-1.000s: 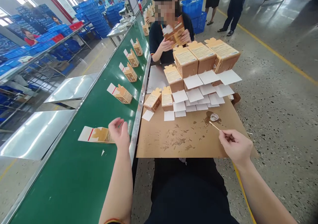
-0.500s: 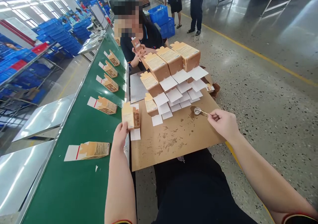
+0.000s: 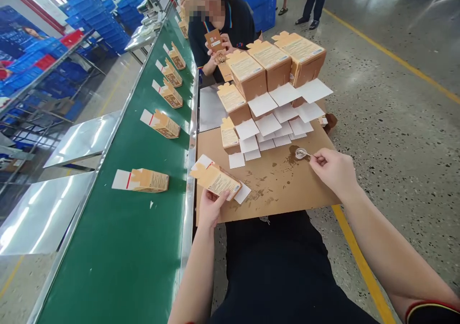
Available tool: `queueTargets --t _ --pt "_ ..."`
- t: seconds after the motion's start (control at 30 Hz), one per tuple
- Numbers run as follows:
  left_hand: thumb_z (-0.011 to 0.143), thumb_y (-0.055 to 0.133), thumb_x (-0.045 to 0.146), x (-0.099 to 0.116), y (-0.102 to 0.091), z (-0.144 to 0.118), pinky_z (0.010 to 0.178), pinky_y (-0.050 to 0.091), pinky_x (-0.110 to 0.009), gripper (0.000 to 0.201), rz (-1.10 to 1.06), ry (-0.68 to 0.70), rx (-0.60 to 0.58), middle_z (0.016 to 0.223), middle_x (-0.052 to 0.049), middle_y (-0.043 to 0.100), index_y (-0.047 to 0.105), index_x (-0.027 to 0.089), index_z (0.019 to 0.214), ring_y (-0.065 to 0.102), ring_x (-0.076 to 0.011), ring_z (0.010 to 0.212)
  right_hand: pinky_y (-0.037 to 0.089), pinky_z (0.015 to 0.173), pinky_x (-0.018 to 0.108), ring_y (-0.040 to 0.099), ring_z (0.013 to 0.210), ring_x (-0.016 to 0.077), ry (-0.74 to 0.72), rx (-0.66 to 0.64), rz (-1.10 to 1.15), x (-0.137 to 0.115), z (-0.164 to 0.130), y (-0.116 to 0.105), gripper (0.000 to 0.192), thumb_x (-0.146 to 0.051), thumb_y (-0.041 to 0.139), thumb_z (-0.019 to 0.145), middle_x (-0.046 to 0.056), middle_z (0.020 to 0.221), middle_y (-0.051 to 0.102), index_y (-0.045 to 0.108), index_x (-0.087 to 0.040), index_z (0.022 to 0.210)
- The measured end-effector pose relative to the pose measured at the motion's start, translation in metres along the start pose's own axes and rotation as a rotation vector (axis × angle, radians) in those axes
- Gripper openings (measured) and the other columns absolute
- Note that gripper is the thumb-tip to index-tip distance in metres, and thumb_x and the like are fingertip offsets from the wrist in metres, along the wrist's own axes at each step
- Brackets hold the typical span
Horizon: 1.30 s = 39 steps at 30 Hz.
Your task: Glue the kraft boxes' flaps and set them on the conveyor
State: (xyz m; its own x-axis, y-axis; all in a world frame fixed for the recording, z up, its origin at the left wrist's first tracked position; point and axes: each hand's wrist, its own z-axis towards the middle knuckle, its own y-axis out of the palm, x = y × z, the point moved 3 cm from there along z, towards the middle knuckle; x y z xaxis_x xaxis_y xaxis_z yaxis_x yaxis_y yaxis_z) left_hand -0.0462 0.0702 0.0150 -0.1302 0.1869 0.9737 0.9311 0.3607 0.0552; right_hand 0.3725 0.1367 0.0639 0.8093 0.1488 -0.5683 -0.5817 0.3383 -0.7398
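My left hand (image 3: 210,209) grips a tan printed carton (image 3: 219,180) by its near side, thumb on top, over the left part of the cardboard sheet (image 3: 251,208). White flaps stick out at both ends of this carton. Pinched in my right hand (image 3: 334,173) is a thin stick (image 3: 310,155), its far tip at a small round clear dish (image 3: 300,153). A dark wet stain surrounds the dish on the cardboard. Beyond both hands rises a stack of similar cartons (image 3: 247,77), several with white flaps hanging toward me.
A green conveyor belt (image 3: 132,252) runs along my left, carrying several cartons (image 3: 150,180) with flaps out. Its metal edge (image 3: 189,190) borders the cardboard. Across the stack, a person (image 3: 242,22) holds a brown box piece (image 3: 214,40). Blue crates (image 3: 264,12) stand behind.
My left hand has brought the carton from the belt's edge over the cardboard and turned it to lie slanted. My right hand keeps the stick at the dish. The view has shifted.
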Motion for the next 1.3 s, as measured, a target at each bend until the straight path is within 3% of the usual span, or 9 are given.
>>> queueTargets --t 0.13,0.33,0.5,0.6,0.8,0.97,1.1,1.2,1.3 --pt "0.057 0.111 0.052 0.004 0.01 0.004 0.118 0.059 -0.057 0.078 0.046 -0.024 0.002 0.126 -0.018 0.083 0.074 0.019 0.117 0.078 -0.0386 0.128 0.057 0.061 0.033 0.069 0.062 0.0199 -0.076 0.096 0.175 -0.036 -0.032 0.004 0.019 -0.031 0.069 0.101 0.005 0.073 0.075 0.074 -0.025 0.084" --pt "0.058 0.11 0.053 0.013 0.017 0.002 0.115 0.062 -0.055 0.076 0.059 -0.046 -0.017 0.129 -0.019 0.082 0.073 0.019 0.115 0.08 -0.0365 0.124 0.051 0.056 0.025 0.059 0.055 0.0124 -0.198 -0.195 0.516 -0.116 -0.097 0.077 0.024 -0.016 0.063 0.099 -0.002 0.066 0.066 0.067 -0.025 0.077" --pt "0.058 0.11 0.052 0.015 0.02 0.001 0.114 0.063 -0.056 0.073 0.075 -0.023 -0.021 0.126 -0.018 0.083 0.072 0.02 0.111 0.081 -0.0372 0.123 0.045 0.056 0.026 0.052 0.056 0.0125 -0.229 -0.283 0.483 -0.124 -0.121 0.111 0.029 -0.016 0.059 0.1 -0.003 0.064 0.057 0.056 -0.024 0.072" --pt "0.059 0.109 0.051 0.016 0.019 0.0 0.113 0.063 -0.056 0.073 0.088 -0.03 -0.02 0.127 -0.019 0.083 0.071 0.021 0.112 0.081 -0.0371 0.123 0.046 0.058 0.027 0.055 0.058 0.0137 -0.223 -0.285 0.441 -0.114 -0.118 0.107 0.029 -0.017 0.058 0.101 -0.001 0.065 0.06 0.058 -0.025 0.073" --pt "0.066 0.105 0.046 0.008 0.024 -0.016 0.112 0.063 -0.053 0.078 0.206 0.094 -0.011 0.136 -0.017 0.078 0.063 0.024 0.128 0.078 -0.0357 0.129 0.055 0.061 0.026 0.063 0.059 0.0145 -0.135 -0.111 0.43 -0.091 -0.103 0.081 0.023 -0.019 0.063 0.101 0.0 0.068 0.069 0.067 -0.025 0.079" --pt "0.069 0.101 0.042 -0.004 0.028 -0.037 0.098 0.067 -0.047 0.07 0.506 0.245 0.078 0.122 -0.013 0.078 0.059 0.025 0.123 0.08 -0.0346 0.117 0.057 0.058 0.026 0.063 0.057 0.0144 -0.08 -0.005 0.451 -0.08 -0.106 0.06 0.022 -0.021 0.067 0.1 0.0 0.068 0.071 0.07 -0.025 0.079" --pt "0.071 0.098 0.041 -0.006 0.032 -0.041 0.091 0.067 -0.044 0.065 0.56 0.247 0.088 0.115 -0.01 0.079 0.058 0.027 0.12 0.081 -0.034 0.11 0.058 0.057 0.026 0.063 0.055 0.014 -0.07 0.02 0.471 -0.082 -0.11 0.049 0.022 -0.02 0.068 0.101 0.0 0.067 0.071 0.071 -0.025 0.079" --pt "0.068 0.102 0.039 -0.004 0.034 -0.038 0.096 0.066 -0.046 0.068 0.51 0.209 0.065 0.115 -0.01 0.08 0.06 0.028 0.121 0.08 -0.0361 0.113 0.058 0.056 0.026 0.063 0.054 0.014 -0.079 0.01 0.484 -0.088 -0.109 0.048 0.023 -0.02 0.068 0.1 -0.001 0.066 0.07 0.07 -0.025 0.078" --pt "0.065 0.106 0.04 0.003 0.016 -0.03 0.113 0.061 -0.055 0.076 0.376 0.157 0.067 0.125 -0.014 0.077 0.061 0.027 0.125 0.075 -0.0397 0.129 0.059 0.056 0.028 0.063 0.054 0.0148 -0.081 0.01 0.487 -0.09 -0.106 0.046 0.024 -0.022 0.067 0.101 0.0 0.066 0.071 0.071 -0.026 0.078"
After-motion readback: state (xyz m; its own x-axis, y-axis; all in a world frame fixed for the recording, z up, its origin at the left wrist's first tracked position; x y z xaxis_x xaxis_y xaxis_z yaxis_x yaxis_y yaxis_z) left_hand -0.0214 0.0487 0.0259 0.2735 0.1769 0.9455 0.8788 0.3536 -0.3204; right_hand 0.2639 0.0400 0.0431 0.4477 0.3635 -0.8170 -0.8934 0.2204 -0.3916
